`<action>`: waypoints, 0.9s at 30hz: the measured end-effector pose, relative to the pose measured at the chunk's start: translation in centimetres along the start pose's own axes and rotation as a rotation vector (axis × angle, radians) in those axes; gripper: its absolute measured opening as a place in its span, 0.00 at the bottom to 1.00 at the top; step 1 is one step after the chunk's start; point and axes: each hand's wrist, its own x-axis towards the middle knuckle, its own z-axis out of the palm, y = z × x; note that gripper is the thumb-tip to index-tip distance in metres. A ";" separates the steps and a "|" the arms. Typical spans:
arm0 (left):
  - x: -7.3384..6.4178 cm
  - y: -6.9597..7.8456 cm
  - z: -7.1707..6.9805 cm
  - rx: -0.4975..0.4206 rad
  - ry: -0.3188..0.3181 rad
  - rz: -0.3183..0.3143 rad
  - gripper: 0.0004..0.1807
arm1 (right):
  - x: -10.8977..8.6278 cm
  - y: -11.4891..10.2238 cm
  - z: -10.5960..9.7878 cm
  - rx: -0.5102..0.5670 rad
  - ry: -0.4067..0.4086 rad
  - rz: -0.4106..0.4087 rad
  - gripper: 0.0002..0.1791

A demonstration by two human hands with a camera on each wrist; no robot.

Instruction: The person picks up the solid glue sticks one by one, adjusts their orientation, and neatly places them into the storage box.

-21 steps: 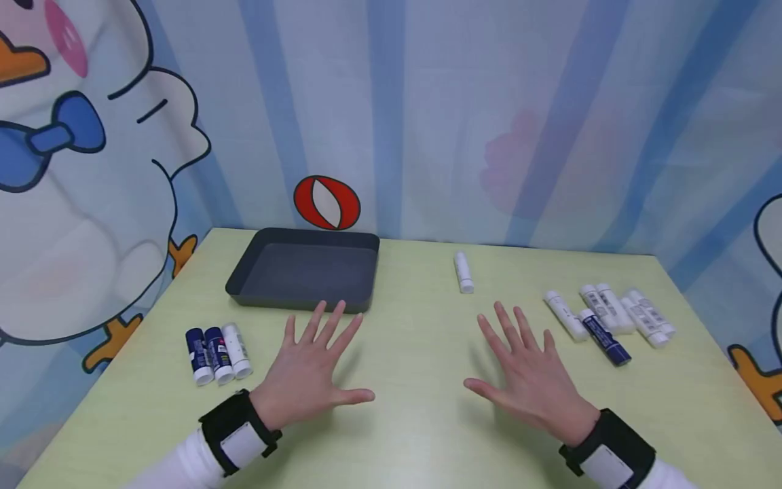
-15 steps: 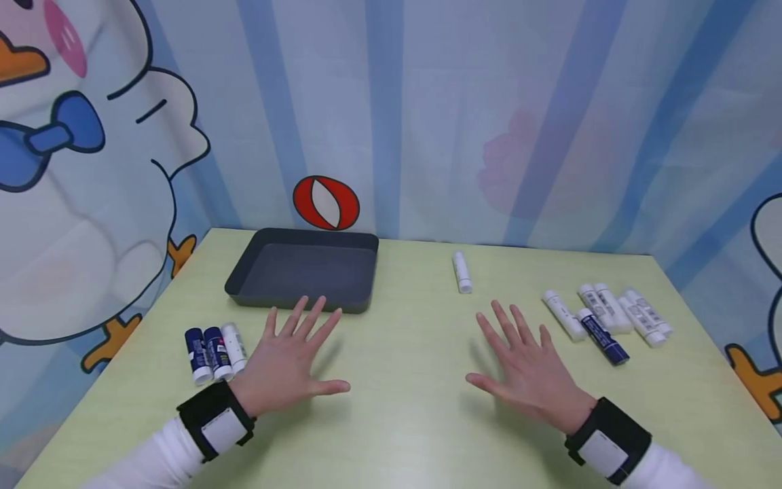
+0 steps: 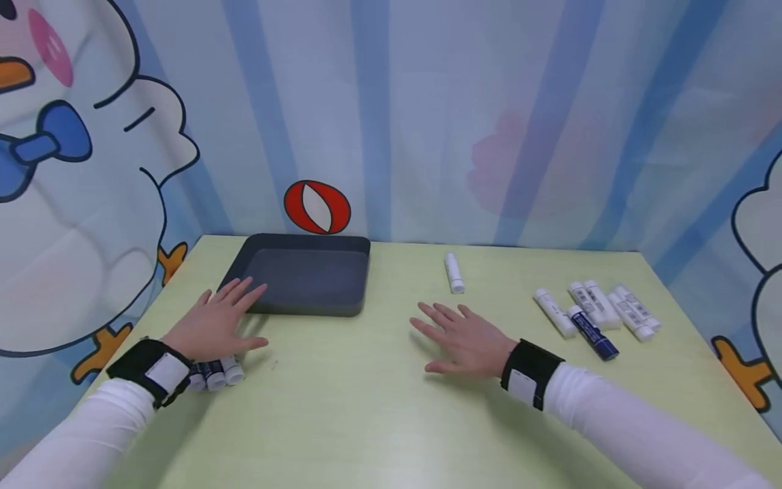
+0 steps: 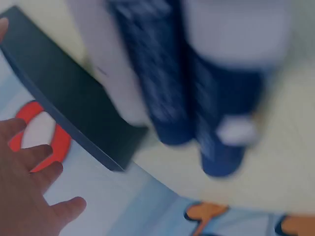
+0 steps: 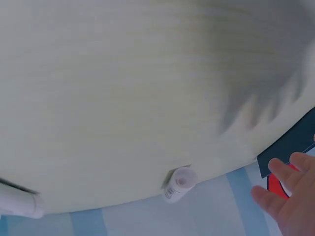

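Note:
My left hand [image 3: 214, 327], fingers spread and holding nothing, hovers above the table's left side. It partly hides three glue sticks [image 3: 215, 377], two navy and one white, which lie side by side. In the left wrist view, the navy glue stick [image 4: 160, 83] shows large and blurred. The hand's fingertips overlap the near-left edge of a dark grey tray [image 3: 305, 275]. My right hand [image 3: 467, 343], also empty with fingers extended, hangs over the middle of the table, pointing left. A lone white glue stick [image 3: 454, 273] lies beyond it.
On the right lies a group of several white glue sticks [image 3: 594, 303] with one navy glue stick [image 3: 592, 333] among them. A patterned blue curtain [image 3: 427, 122] stands behind the pale yellow table [image 3: 366, 421].
Both hands have moved left: the left one now over the three glue sticks, the right one from near the right group toward the table's middle. The head view has shifted slightly.

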 end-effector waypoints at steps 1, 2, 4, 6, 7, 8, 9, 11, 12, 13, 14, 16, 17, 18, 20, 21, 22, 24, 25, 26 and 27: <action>0.0 -0.6 0.0 0.028 -0.007 -0.002 0.53 | 0.7 0.0 -0.1 -0.022 -0.007 -0.028 0.44; 0.0 -1.1 0.0 0.056 -0.012 -0.003 0.53 | 1.5 -0.2 -0.2 -0.040 -0.009 -0.052 0.44; 0.0 -2.0 0.1 0.105 -0.009 0.004 0.51 | 3.1 -0.6 -0.4 -0.065 -0.015 -0.080 0.44; 0.1 -2.6 0.2 0.126 -0.007 0.002 0.49 | 4.7 -1.2 -0.4 -0.087 -0.019 -0.084 0.43; 0.2 -2.9 0.3 0.127 -0.008 -0.002 0.48 | 5.4 -1.6 -0.4 -0.094 -0.022 -0.081 0.43; 0.2 -3.1 0.4 0.117 -0.008 -0.008 0.47 | 6.2 -2.0 -0.3 -0.103 -0.027 -0.079 0.43; 0.3 -3.3 0.5 0.105 -0.009 -0.015 0.45 | 6.9 -2.5 -0.2 -0.112 -0.032 -0.076 0.43; 0.4 -3.6 0.5 0.091 -0.010 -0.024 0.43 | 8.1 -3.4 0.0 -0.120 -0.044 -0.069 0.43; 0.5 -3.7 0.5 0.083 -0.005 -0.024 0.41 | 8.7 -3.8 0.1 -0.122 -0.048 -0.065 0.43; 0.7 -3.8 0.5 0.077 0.003 -0.021 0.39 | 9.1 -4.1 0.2 -0.120 -0.047 -0.060 0.43; 0.8 -3.8 0.4 0.072 0.013 -0.017 0.37 | 9.5 -4.4 0.2 -0.125 -0.044 -0.053 0.43; 1.2 -3.8 0.4 0.076 0.024 -0.007 0.33 | 10.3 -4.8 0.5 -0.140 -0.020 -0.034 0.42; 1.3 -3.8 0.4 0.070 0.027 -0.004 0.32 | 10.6 -4.9 0.6 -0.153 -0.004 -0.023 0.41; 1.5 -3.8 0.4 0.065 0.026 -0.005 0.30 | 10.9 -5.0 0.8 -0.168 0.017 -0.014 0.40; 1.8 -3.9 0.5 0.055 0.017 -0.009 0.29 | 11.5 -5.0 1.1 -0.197 0.049 0.002 0.37; 1.8 -3.9 0.6 0.049 0.012 -0.010 0.28 | 11.7 -5.0 1.2 -0.206 0.065 0.008 0.35; 1.9 -4.0 0.6 0.044 0.010 -0.011 0.26 | 12.0 -5.0 1.2 -0.210 0.073 0.013 0.33; 2.1 -4.2 0.8 0.042 0.010 -0.009 0.23 | 12.4 -5.0 1.2 -0.221 0.087 0.024 0.29; 2.2 -4.2 0.9 0.044 0.013 -0.009 0.20 | 12.6 -5.0 1.2 -0.228 0.087 0.030 0.26; 2.4 -4.3 0.9 0.045 0.017 -0.007 0.17 | 12.8 -5.0 1.1 -0.235 0.092 0.036 0.23; 2.5 -4.3 1.0 0.045 0.021 -0.006 0.14 | 13.0 -4.9 1.0 -0.244 0.095 0.041 0.20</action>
